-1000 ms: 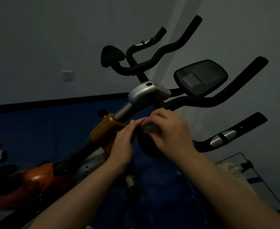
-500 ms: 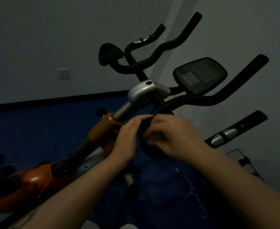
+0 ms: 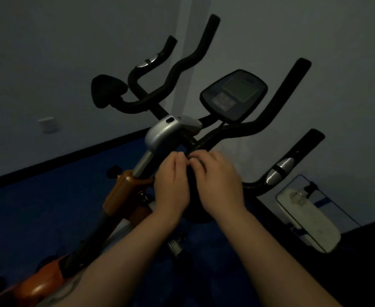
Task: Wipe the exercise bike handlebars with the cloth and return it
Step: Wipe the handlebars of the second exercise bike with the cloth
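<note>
In a dim room with pale walls and a blue floor (image 3: 38,213), an orange-framed exercise bike (image 3: 124,193) stands by the corner. Both hands meet at the black handlebars (image 3: 244,127) just below the silver stem cover (image 3: 162,136). The left hand (image 3: 171,187) and right hand (image 3: 219,185) curl their fingers together around a dark cloth (image 3: 193,173) against the bar, under the console (image 3: 233,94).

You see matt black foam-like grips on the handlebars (image 3: 277,107), shiny metal pulse plates (image 3: 279,170) set in them, a smooth silver plastic cover (image 3: 163,135), a glossy orange frame (image 3: 124,191), and a dull plastic console (image 3: 234,94).
</note>
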